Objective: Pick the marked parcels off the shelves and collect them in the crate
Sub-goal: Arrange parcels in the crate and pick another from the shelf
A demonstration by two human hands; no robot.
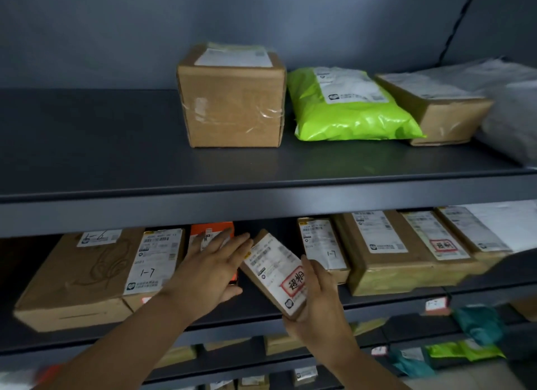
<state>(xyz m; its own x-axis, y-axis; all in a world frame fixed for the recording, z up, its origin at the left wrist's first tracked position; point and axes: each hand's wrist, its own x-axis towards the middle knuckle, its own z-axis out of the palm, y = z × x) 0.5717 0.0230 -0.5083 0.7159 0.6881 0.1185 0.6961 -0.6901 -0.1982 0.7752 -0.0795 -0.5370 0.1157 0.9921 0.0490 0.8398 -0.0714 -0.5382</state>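
The right hand (317, 298) grips the stamped parcel (274, 269), long axis tilting up-left toward the open left hand (212, 266), just beside its top.

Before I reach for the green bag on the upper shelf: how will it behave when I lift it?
Probably floppy: the green bag is a wrinkled, puffy film mailer, so it should sag if lifted by one edge. Its glossy skin looks slippery; pinch a fold. The right hand holds a stamped parcel, so a one-handed lift seems likely.
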